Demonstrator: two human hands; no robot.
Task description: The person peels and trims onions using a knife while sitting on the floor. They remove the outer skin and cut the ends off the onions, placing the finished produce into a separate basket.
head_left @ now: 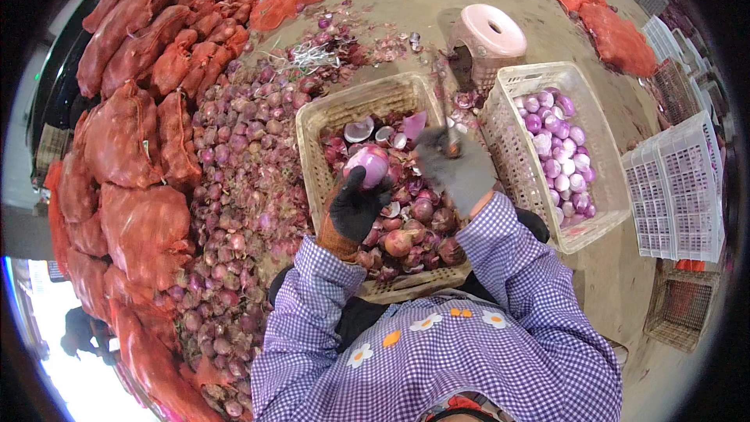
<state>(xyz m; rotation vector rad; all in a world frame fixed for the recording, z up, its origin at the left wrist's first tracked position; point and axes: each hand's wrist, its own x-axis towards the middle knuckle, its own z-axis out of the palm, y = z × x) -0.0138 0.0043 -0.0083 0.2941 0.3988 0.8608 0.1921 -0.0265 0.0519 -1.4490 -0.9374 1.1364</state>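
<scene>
My left hand (354,208), in a dark glove with an orange-brown cuff, holds a partly peeled red onion (367,165). To its right, my right hand (454,167), in a grey glove, grips a knife (443,102) with its thin blade pointing away from me. The right hand is blurred. Both hands are over a beige plastic crate (304,146) between my legs. Inside it are unpeeled red onions (419,211), loose skins and cut pieces of onion peel (358,129).
A second crate (597,211) at the right holds peeled onions (562,152). Behind it stands a pink plastic stool (492,29). Loose onions (234,187) cover the floor at left, beside stacked red mesh sacks (143,228). White crates (674,187) stand at far right.
</scene>
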